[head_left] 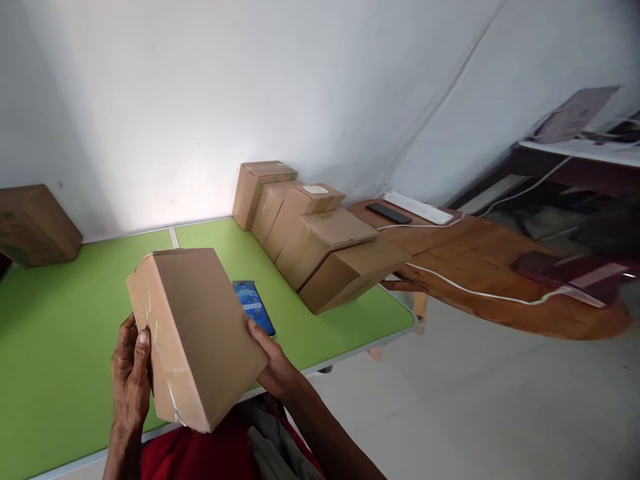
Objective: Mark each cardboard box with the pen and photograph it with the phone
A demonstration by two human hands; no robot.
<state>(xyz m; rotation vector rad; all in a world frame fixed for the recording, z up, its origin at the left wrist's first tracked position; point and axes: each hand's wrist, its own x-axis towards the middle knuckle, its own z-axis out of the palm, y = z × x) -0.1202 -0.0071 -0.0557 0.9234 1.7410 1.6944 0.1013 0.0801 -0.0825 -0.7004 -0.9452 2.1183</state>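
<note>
A brown cardboard box [205, 327] is held tilted above the near edge of the green table [60, 373]. Clear tape runs along its narrow left side. My left hand [131, 373] grips that taped side, with the thumb on the face and the fingers partly hidden behind. On the opposite side my right hand [274, 360] holds the box near its lower right corner, thumb on top and fingers underneath out of sight. Just beyond the box lies a phone [255, 308] with a lit blue screen, close to my right thumb.
Several cardboard boxes [320, 233] stand in a row at the table's right. Another box [40, 227] sits at the far left by the wall. A wooden table [480, 267] on the right carries a dark phone-like object [389, 213], a white power strip [420, 208] and a white cable.
</note>
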